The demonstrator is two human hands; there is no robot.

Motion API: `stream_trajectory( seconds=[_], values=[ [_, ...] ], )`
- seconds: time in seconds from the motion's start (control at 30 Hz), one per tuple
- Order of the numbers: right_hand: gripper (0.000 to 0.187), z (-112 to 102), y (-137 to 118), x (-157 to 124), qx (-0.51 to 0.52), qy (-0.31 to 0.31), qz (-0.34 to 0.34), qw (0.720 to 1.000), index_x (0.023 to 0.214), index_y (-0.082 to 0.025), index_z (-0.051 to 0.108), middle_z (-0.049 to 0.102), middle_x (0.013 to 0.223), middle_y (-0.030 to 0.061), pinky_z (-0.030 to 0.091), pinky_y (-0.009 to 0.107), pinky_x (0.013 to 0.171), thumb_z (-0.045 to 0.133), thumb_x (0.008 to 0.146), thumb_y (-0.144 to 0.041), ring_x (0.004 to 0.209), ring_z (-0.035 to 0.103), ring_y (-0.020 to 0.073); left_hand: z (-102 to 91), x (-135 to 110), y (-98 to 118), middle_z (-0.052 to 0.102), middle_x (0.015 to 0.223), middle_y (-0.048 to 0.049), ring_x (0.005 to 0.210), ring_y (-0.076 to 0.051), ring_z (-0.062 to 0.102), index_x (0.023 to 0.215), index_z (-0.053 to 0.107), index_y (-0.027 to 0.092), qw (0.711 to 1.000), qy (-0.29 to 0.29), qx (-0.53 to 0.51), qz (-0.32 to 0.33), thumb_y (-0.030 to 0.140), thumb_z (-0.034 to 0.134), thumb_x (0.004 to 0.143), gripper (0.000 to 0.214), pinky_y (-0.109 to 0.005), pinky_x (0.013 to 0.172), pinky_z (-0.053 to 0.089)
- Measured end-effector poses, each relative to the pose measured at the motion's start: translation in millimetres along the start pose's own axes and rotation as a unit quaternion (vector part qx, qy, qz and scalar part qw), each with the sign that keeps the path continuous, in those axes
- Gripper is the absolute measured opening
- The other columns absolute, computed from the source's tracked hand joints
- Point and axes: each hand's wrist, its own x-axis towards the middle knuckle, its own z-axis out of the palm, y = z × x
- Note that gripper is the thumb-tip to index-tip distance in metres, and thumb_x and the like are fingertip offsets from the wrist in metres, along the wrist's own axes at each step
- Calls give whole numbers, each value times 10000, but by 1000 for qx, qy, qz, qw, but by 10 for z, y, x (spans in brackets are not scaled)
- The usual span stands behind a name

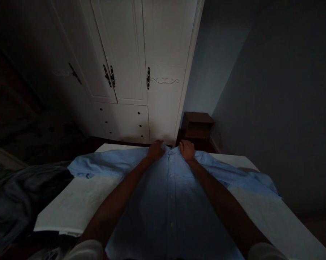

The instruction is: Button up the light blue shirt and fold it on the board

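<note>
A light blue button-up shirt [157,202] lies spread front side up, its collar at the far end and its sleeves stretched out to both sides. My left hand [155,151] is at the shoulder just left of the collar, fingers bent over the cloth there. On the other side of the collar, my right hand [187,149] has its fingers curled onto the fabric. Both hands appear closed on the shirt, though the dim light blurs the fingertips. Buttons run down the middle of the shirt front.
Beneath the shirt is a white table [263,206]. A white wardrobe [125,72] with dark handles stands beyond it. A small brown cabinet [198,121] sits by the grey wall [282,108]. Dark crumpled cloth [16,202] is heaped at the left.
</note>
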Motion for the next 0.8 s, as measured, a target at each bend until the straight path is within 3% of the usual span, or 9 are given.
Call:
stream_trajectory(
  seconds=[0.17,0.33,0.47,0.6,0.8],
  values=[
    [320,-50,-68,-100,30,-32,-133,990,1164,-168,644,636,1212,121,334,380,994,418,976,-296,1148,524,245,16,-387,370,590,1328,-127,1303,-274,478,1213,618,183,979,-75,93,165,467,486,919,429,-433,1088,378],
    [300,-68,-86,-226,35,-108,-260,959,1158,-250,689,563,1371,92,309,483,1032,475,964,-330,1268,466,275,206,-687,312,424,1486,-199,1410,-340,342,1388,473,122,967,-112,150,170,603,437,909,680,-543,1134,293],
    [314,-46,-76,-256,36,-155,-221,962,1216,-297,670,547,1404,84,332,522,1034,491,964,-351,1304,461,284,310,-782,157,401,1517,-146,1430,-296,322,1384,504,200,972,-73,123,184,595,412,928,610,-522,1170,240],
    [287,-28,-105,-192,36,-182,-159,970,1183,-326,691,533,1425,67,364,532,1035,536,943,-353,1319,467,291,310,-784,133,418,1509,-127,1422,-299,337,1346,557,238,973,-61,111,191,594,460,911,570,-517,1169,247],
    [235,-75,-230,-61,32,-178,-136,974,1002,-274,751,665,1255,43,425,422,986,533,927,-228,1183,585,245,248,-813,228,550,1398,-109,1377,-276,404,1291,605,227,978,-50,90,183,553,499,908,514,-483,1166,273]
  ],
)
